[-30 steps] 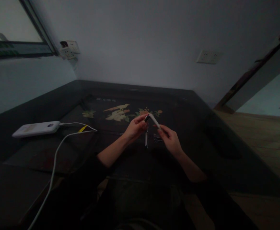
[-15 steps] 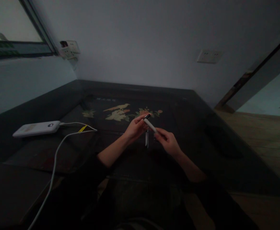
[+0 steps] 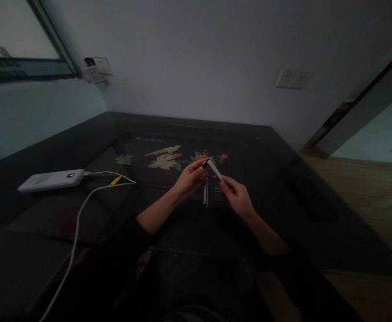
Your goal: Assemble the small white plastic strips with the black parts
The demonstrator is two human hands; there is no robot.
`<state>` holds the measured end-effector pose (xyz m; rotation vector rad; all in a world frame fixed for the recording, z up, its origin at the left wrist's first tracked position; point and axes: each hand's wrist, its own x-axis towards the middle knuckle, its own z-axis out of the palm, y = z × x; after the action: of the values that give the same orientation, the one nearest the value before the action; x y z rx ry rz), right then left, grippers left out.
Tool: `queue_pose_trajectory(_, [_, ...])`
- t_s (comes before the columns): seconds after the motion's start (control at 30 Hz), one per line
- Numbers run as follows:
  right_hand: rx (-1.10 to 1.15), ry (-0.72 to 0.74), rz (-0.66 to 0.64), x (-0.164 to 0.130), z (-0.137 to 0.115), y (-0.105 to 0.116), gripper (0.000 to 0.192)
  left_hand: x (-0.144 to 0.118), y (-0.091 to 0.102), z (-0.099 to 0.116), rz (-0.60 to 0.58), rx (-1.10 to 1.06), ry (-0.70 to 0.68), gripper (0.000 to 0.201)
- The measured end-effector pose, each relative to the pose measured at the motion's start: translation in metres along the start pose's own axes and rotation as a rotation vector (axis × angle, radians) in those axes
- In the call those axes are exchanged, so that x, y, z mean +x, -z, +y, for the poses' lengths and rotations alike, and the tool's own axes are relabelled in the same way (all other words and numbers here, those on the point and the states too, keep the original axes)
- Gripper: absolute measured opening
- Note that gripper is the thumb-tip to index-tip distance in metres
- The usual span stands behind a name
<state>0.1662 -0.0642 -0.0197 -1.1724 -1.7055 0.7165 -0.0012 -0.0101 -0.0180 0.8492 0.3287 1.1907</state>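
My left hand is closed, pinching a small dark piece between thumb and fingers. My right hand is closed round the lower end of a slim white stick, its upper end beside the dark piece. Whether the two touch or are joined, I cannot tell. Under my hands, on the dark table, lie a narrow white strip and a small group of silvery thin items, partly hidden by my right hand. The light is dim and fine detail is lost.
A white power bank lies on the left of the table. From it a white cable with a yellow tag runs towards me. Wall sockets are behind, and a dark flat shape is at right.
The white stick has shifted slightly up and right, its upper end now higher. My right hand has moved a little right, uncovering more of the silvery items. My left hand stays almost in place.
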Motion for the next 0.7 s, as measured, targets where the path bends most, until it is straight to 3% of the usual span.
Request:
queue_pose_trajectory(0.2, [0.005, 0.05, -0.081, -0.001, 0.0003, -0.001, 0.035, 0.0009, 0.0023, -0.0011, 0.02, 0.002, 0.005, 0.046])
queue_pose_trajectory(0.47, [-0.001, -0.024, 0.042, 0.0014, 0.0009, 0.0016, 0.039, -0.0015, -0.0008, 0.001, -0.003, 0.028, 0.028, 0.05])
queue_pose_trajectory(0.7, [0.027, -0.012, 0.051, 0.0009, 0.0001, 0.0016, 0.038, -0.0002, -0.0014, 0.0008, 0.044, 0.056, 0.012, 0.051])
